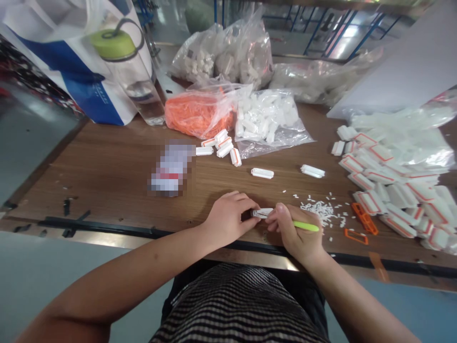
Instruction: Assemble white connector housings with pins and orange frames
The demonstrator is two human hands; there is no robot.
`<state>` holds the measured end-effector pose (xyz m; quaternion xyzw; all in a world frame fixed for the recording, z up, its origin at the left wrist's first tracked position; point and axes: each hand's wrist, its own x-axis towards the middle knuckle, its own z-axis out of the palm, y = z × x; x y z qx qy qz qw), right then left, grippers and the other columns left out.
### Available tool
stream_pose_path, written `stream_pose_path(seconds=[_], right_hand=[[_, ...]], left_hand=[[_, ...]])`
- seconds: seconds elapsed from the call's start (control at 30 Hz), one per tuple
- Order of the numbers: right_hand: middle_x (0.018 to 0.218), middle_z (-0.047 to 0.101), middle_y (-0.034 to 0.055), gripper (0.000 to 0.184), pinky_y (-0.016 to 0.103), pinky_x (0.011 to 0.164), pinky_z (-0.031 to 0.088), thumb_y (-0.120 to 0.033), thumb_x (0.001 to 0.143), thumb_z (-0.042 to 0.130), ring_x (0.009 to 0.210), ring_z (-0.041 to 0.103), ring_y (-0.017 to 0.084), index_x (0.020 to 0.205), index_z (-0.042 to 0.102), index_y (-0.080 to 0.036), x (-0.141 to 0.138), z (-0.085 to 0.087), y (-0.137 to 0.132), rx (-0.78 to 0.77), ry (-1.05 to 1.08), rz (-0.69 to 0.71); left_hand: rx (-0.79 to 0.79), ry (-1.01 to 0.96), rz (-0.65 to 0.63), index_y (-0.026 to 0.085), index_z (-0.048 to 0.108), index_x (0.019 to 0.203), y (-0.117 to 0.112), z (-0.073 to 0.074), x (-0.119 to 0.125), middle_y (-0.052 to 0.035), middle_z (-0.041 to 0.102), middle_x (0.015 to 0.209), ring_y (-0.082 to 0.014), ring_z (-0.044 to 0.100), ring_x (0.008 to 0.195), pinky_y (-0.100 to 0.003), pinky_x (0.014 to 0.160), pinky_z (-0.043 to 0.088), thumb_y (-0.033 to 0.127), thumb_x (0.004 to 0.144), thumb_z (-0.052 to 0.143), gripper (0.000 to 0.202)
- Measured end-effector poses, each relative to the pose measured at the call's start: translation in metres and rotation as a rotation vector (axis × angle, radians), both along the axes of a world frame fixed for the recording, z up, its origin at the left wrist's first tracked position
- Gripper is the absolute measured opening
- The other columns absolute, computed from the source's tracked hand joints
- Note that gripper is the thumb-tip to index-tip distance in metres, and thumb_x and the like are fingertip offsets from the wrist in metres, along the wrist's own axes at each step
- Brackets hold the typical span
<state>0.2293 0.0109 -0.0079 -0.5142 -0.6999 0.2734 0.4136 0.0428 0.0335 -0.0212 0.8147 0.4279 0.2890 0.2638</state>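
Observation:
My left hand (230, 216) is closed round one end of a small white plastic part (262, 212) at the table's near edge. My right hand (294, 231) grips a thin tool with a green handle (306, 226), its tip hidden against the same part. Just right of my hands lies a heap of tiny white trimmings (319, 209). Two loose orange gasket frames (364, 219) lie beyond it.
A pile of white parts with orange seals (389, 190) fills the right side. Bags of orange pieces (198, 113) and white parts (266, 119) sit mid-table, with a small cluster of parts (221, 145) and two single white parts (262, 173). A green-lidded bottle (128, 66) stands far left.

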Motion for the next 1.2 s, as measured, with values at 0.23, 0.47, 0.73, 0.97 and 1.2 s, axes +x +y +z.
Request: stream_pose_path(seconds=[0.23,0.47,0.73,0.97,1.2], right_hand=[[0.053,0.067,0.0015,0.046,0.023,0.042,0.047,-0.039,0.098,0.046,0.040,0.060,0.011,0.063,0.068,-0.019,0.000,-0.009,-0.004,-0.078,0.169,-0.128],[0.056,0.068,0.0014,0.044,0.022,0.041,0.046,-0.037,0.099,0.046,0.042,0.061,0.010,0.064,0.068,-0.020,0.003,-0.011,-0.002,-0.102,0.125,-0.079],[0.054,0.067,0.0003,0.044,0.022,0.043,0.048,-0.034,0.099,0.045,0.042,0.061,0.010,0.064,0.067,-0.020,0.000,-0.008,-0.003,-0.039,0.118,-0.074],[0.054,0.067,0.0002,0.042,0.021,0.042,0.046,-0.032,0.099,0.047,0.042,0.061,0.009,0.065,0.068,-0.020,0.002,-0.009,-0.003,-0.064,0.098,-0.074],[0.056,0.068,0.0008,0.042,0.021,0.043,0.046,-0.032,0.099,0.047,0.043,0.061,0.009,0.065,0.068,-0.019,0.002,-0.012,-0.003,-0.056,0.116,-0.097]], left_hand=[[-0.001,-0.011,0.003,0.020,0.067,0.093,-0.001,0.001,0.001,-0.0009,0.070,0.084,-0.0167,0.061,0.077,-0.034,0.076,0.050,0.030,0.087,0.067,0.012],[-0.005,-0.004,0.005,0.020,0.067,0.093,0.000,0.000,0.000,-0.0006,0.069,0.084,-0.0167,0.061,0.078,-0.034,0.077,0.050,0.031,0.087,0.066,0.013],[-0.009,-0.022,0.002,0.020,0.068,0.092,0.000,0.000,0.000,-0.0010,0.070,0.085,-0.0168,0.061,0.078,-0.035,0.078,0.050,0.029,0.087,0.066,0.011],[-0.004,-0.021,0.017,0.020,0.068,0.093,0.000,0.000,0.001,-0.0010,0.070,0.085,-0.0175,0.061,0.079,-0.034,0.077,0.050,0.029,0.085,0.069,0.013],[-0.004,-0.022,0.008,0.020,0.068,0.093,-0.001,0.001,0.001,-0.0005,0.070,0.085,-0.0172,0.061,0.079,-0.034,0.077,0.050,0.029,0.085,0.069,0.013]])
